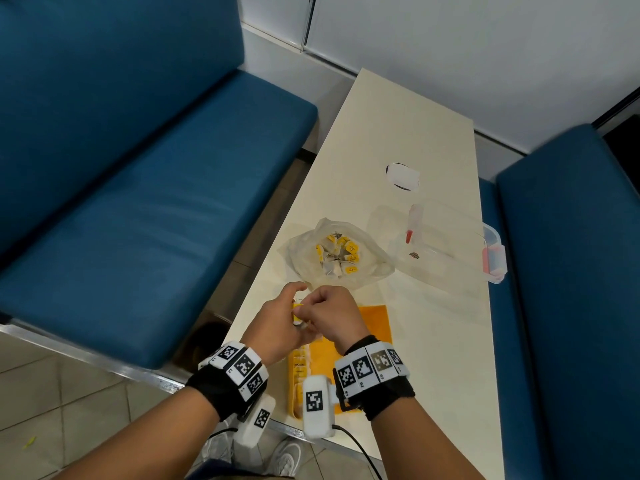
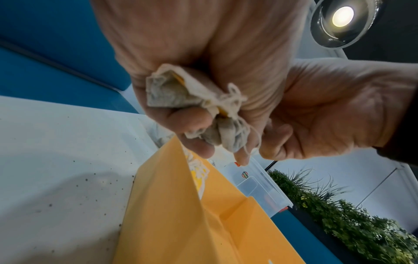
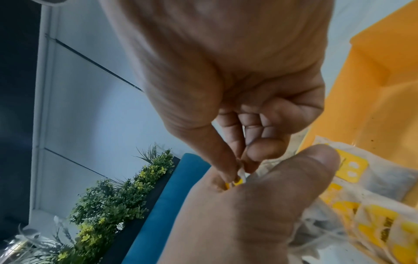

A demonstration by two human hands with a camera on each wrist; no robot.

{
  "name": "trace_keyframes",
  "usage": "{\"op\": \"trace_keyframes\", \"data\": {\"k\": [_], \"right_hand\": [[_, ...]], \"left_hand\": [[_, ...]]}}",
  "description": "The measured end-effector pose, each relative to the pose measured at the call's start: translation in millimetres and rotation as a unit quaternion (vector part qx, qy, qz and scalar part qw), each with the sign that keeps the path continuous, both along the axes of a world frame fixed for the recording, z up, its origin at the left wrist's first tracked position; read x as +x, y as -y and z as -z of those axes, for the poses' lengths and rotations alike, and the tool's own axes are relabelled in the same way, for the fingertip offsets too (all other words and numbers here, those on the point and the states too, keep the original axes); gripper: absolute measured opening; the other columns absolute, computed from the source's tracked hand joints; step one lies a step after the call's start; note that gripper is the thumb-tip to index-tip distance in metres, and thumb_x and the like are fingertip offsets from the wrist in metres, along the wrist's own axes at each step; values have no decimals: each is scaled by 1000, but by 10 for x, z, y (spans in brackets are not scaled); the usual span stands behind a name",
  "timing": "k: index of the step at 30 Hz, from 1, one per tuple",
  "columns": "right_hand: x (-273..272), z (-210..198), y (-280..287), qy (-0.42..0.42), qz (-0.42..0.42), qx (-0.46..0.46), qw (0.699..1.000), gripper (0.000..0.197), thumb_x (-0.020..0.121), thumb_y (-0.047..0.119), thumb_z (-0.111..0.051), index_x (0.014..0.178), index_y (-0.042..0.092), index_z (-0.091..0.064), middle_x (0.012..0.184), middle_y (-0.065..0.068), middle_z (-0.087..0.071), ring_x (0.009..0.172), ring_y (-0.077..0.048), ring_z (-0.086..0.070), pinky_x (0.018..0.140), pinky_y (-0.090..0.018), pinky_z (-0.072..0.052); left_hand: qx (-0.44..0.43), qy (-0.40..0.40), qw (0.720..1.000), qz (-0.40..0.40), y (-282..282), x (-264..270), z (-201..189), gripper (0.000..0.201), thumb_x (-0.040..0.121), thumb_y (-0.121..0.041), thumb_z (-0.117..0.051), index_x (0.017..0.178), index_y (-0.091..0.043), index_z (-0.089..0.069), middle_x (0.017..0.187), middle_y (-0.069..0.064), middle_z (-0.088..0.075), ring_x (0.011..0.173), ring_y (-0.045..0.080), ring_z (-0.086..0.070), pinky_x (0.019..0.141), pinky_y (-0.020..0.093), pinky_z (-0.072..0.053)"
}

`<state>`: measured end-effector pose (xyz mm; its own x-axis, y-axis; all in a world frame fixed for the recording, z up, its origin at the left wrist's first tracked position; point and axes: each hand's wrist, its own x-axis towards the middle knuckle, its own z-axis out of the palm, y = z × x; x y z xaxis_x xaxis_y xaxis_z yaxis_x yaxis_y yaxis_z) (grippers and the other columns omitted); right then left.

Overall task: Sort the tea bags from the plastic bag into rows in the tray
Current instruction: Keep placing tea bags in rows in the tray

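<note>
My left hand (image 1: 292, 308) grips a crumpled bunch of tea bags (image 2: 168, 92) with yellow tags and tangled strings, just above the far end of the yellow tray (image 1: 377, 323). My right hand (image 1: 315, 303) meets it there; thumb and forefinger pinch a string and yellow tag (image 3: 239, 176) of that bunch. One row of tea bags (image 1: 300, 367) lies along the tray's left side, also seen as tea bags (image 3: 361, 214) in the right wrist view. The crinkled clear plastic bag (image 1: 367, 261), open with several tea bags (image 1: 337, 256) inside, lies just beyond my hands.
A clear plastic box (image 1: 446, 251) with red clips stands right of the bag, near the table's right edge. A small white object (image 1: 403, 176) lies farther back. Blue benches (image 1: 156, 202) flank the narrow cream table (image 1: 433, 341).
</note>
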<state>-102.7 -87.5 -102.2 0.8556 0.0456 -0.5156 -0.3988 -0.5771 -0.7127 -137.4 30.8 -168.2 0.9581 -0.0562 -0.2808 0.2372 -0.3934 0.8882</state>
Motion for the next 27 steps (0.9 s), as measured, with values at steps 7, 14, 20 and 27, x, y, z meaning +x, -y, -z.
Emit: {"op": "trace_keyframes", "data": {"k": [7, 14, 20, 27], "right_hand": [[68, -125, 56, 17, -2, 24, 1000, 17, 84, 0, -65, 99, 8, -62, 76, -9, -67, 56, -18, -68, 47, -25, -48], [139, -170, 190, 78, -49, 9, 996, 18, 80, -4, -64, 89, 11, -68, 70, -4, -65, 59, -14, -65, 54, -25, -46], [193, -113, 353, 116, -38, -22, 992, 23, 77, 2, -69, 94, 17, -67, 77, -1, -63, 71, -13, -63, 67, -27, -53], [169, -112, 688, 134, -131, -103, 977, 17, 78, 3, -70, 85, 19, -71, 79, 9, -67, 71, 1, -60, 64, -11, -45]], "left_hand": [[-54, -19, 998, -6, -8, 8, -61, 82, 72, -17, -92, 133, -37, -41, 97, -13, -58, 74, -18, -63, 58, 7, -48], [-29, -12, 999, -10, -49, 38, 76, 40, 71, -32, -89, 106, -33, -69, 87, -9, -68, 78, 7, -65, 63, 22, -54], [-65, -35, 997, -38, -64, 66, 123, 12, 77, -23, -85, 80, -29, -75, 79, -4, -72, 65, 9, -68, 65, 34, -59], [-87, -29, 993, -71, -245, 86, 89, 19, 78, -26, -87, 77, -18, -70, 70, -5, -69, 60, 3, -61, 55, 21, -50]]}}
